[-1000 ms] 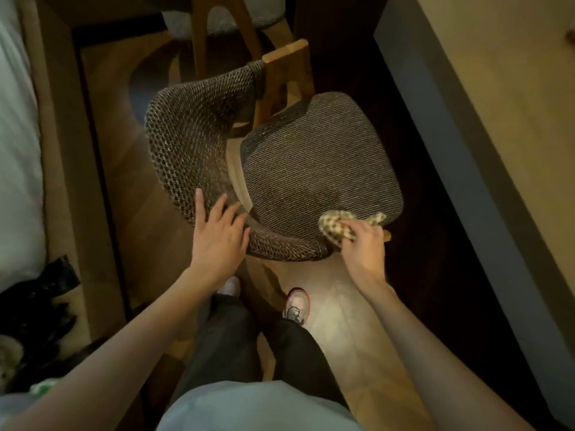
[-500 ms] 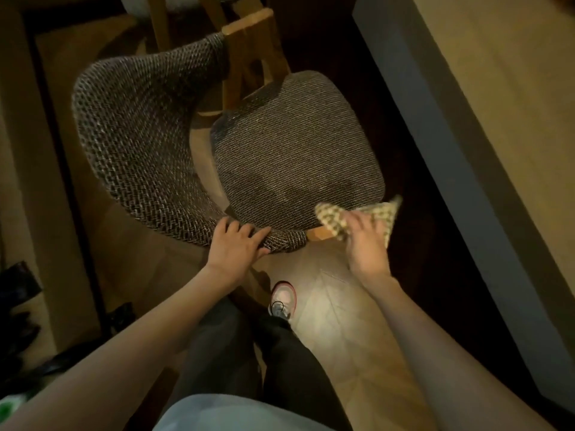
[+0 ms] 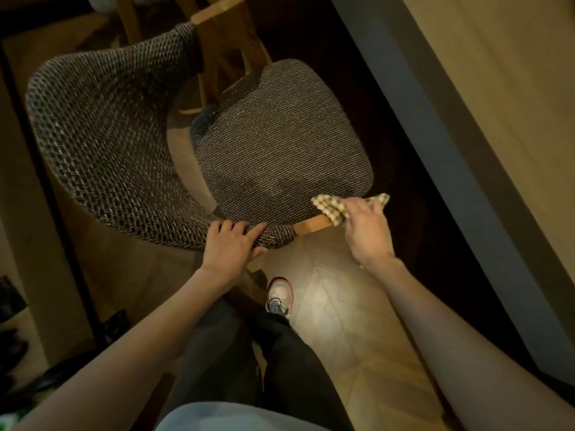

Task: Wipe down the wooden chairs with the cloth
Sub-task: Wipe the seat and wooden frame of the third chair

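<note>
**Booth:** Start big. What's in front of you?

**Me:** The chair [image 3: 249, 181], filling the view from nine o'clock round to three. Its woven backrest [image 3: 102, 135] sweeps the nine o'clock side, and the seat cushion [image 3: 280, 126] sits in the centre.

**Booth:** And the hands?

**Me:** My left hand [image 3: 230, 250] is at the seat's six o'clock. Its grip is curled over the near end of the backrest, bracing the chair. My right hand [image 3: 367, 231] is at the seat's five o'clock. Its grip pinches the checked cloth [image 3: 329, 206], bunched against the cushion's edge.

**Booth:** Where's the wood?

**Me:** A short bare wooden rail [image 3: 312, 227] pokes out of the weave between my two hands. The cloth lies on its outer end, touching it.

**Booth:** So how do you play this stroke?

**Me:** My call is to wrap the cloth round the rail rather than dab the top. I'd draw it along the grain from the weave outward, toward four o'clock. Rolling the wrist should catch the underside and the end face.

The left hand should press down so the chair doesn't skate on the floor [image 3: 342, 306]. I'd tuck the loose cloth corner in, since that weave looks ready to snag it.

**Booth:** Much left?

**Me:** I'd say plenty. The wooden frame [image 3: 224, 35] up at twelve o'clock likely needs the same treatment.
</note>
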Demonstrator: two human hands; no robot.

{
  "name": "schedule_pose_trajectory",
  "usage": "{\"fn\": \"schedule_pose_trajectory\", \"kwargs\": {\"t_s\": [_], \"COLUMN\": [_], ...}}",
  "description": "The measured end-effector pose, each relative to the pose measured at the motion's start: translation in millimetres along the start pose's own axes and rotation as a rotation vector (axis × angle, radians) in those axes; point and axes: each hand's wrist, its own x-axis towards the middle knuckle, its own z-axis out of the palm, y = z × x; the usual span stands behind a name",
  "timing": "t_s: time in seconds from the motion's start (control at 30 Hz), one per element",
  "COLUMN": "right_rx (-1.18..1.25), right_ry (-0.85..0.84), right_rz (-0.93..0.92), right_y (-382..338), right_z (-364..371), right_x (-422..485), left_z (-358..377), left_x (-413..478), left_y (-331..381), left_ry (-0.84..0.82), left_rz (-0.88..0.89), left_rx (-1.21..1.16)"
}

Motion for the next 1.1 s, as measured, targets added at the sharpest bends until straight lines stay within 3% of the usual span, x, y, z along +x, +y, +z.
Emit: {"fn": "schedule_pose_trajectory", "kwargs": {"t_s": [0.07, 0.17, 0.3, 0.37, 0.53, 0.63, 0.73, 0.93, 1.1], "right_rx": [0.001, 0.045, -0.079, -0.059, 0.529, 0.798, 0.870, 1.181, 1.493], "right_ry": [-0.001, -0.085, -0.032, 0.039, 0.137, 0.187, 0.261, 0.280, 0.160], "right_rz": [-0.018, -0.203, -0.297, -0.139, 0.258, 0.300, 0.268, 0.428, 0.582], "right_y": [-21.4, -64.3, -31.8, -2.6, -0.6, -20.7, -17.2, 10.3, 28.3], "right_z": [10.7, 26.0, 21.0, 17.1, 33.7, 48.0, 57.5, 79.2, 105.7], "right_x": [-4.1, -22.7, -13.1, -4.6, -4.6, -18.6, -15.1, 16.3, 32.1], "left_z": [1.4, 3.9, 2.9, 3.2, 2.3, -2.5, -6.2, -19.3, -10.0], "left_x": [0.4, 1.2, 1.9, 3.2, 19.1, 35.5, 49.5, 87.0, 95.9], "left_y": [1.3, 0.6, 0.9, 2.0, 16.5, 31.5, 49.1, 83.8, 89.9], "left_ry": [-0.001, 0.001, 0.006, -0.005, -0.009, -0.035, -0.005, -0.017, 0.073], "left_rz": [-0.001, -0.003, 0.010, 0.006, 0.111, 0.193, 0.248, 0.320, 0.306], "left_rx": [-0.006, -0.023, -0.031, -0.036, -0.285, -0.586, -0.747, -0.601, -0.585]}}
